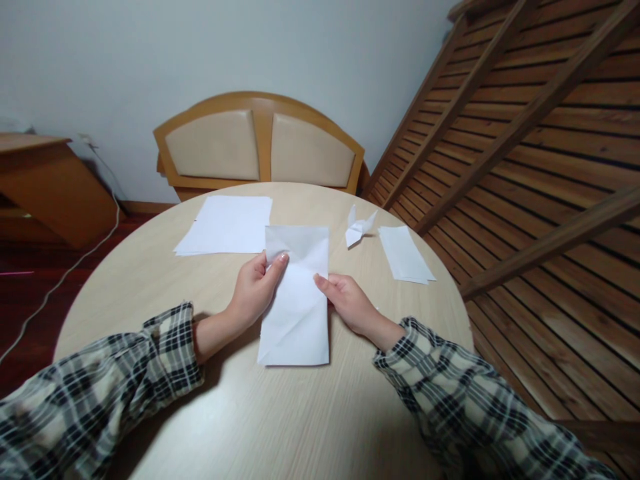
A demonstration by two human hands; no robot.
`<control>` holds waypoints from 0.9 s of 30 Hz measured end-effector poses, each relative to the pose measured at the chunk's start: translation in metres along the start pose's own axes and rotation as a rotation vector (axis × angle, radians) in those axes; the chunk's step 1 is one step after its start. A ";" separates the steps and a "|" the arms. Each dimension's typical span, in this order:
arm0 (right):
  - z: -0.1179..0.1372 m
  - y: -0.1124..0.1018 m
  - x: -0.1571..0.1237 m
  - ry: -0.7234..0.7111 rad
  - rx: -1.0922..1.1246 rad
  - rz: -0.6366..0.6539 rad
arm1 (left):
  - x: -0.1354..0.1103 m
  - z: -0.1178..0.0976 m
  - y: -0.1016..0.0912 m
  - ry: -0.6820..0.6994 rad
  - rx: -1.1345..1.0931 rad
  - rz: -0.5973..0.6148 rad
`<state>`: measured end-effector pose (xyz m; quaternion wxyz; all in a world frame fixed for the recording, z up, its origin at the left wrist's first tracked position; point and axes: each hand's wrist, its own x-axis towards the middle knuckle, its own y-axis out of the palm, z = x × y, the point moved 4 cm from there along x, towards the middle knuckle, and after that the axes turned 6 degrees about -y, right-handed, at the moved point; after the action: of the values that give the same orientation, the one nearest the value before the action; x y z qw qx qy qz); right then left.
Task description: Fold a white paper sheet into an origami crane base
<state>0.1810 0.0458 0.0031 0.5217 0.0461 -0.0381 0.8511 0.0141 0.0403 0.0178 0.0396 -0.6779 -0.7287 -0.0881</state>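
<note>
A creased white sheet of paper [299, 300] lies on the round pale wooden table [240, 413], folded into a tall rectangle. My left hand [255, 288] pinches its upper left edge, thumb on top, lifting that corner a little. My right hand [347, 301] grips the sheet's right edge with curled fingers. Both arms wear plaid sleeves.
A stack of white sheets [227, 224] lies at the table's far left. A folded paper crane [359, 227] stands at the far right, beside a smaller pile of folded paper [405, 255]. A wooden chair [260, 147] is behind the table. A slatted wooden frame [540, 167] leans at right.
</note>
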 end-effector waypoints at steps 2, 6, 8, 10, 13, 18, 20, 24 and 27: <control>0.000 -0.001 0.000 -0.008 -0.047 -0.012 | 0.001 -0.001 -0.001 0.007 -0.010 -0.002; 0.001 -0.003 -0.001 -0.025 -0.082 -0.043 | 0.002 -0.002 -0.002 0.009 -0.013 -0.024; 0.000 -0.002 0.000 -0.006 -0.066 -0.010 | 0.003 -0.002 -0.003 0.009 -0.007 -0.050; -0.001 -0.002 0.000 0.000 -0.085 -0.002 | 0.004 -0.002 -0.004 0.011 -0.003 -0.067; -0.004 -0.003 0.001 0.011 -0.087 -0.005 | 0.007 0.000 -0.006 0.014 0.007 -0.074; -0.014 -0.004 0.004 0.058 -0.063 0.009 | 0.014 0.003 -0.012 0.052 0.058 -0.154; -0.016 -0.008 0.006 0.048 -0.098 -0.032 | 0.019 0.007 -0.013 0.056 0.053 -0.163; -0.019 -0.016 0.012 0.030 -0.134 -0.070 | 0.033 0.019 -0.011 0.069 0.049 -0.192; -0.018 -0.023 0.018 -0.031 -0.235 -0.137 | 0.046 0.028 -0.007 0.035 0.007 -0.185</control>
<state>0.1929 0.0748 -0.0119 0.5797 0.0002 -0.1425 0.8023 0.0052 0.0901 -0.0017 0.0463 -0.6059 -0.7878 -0.1008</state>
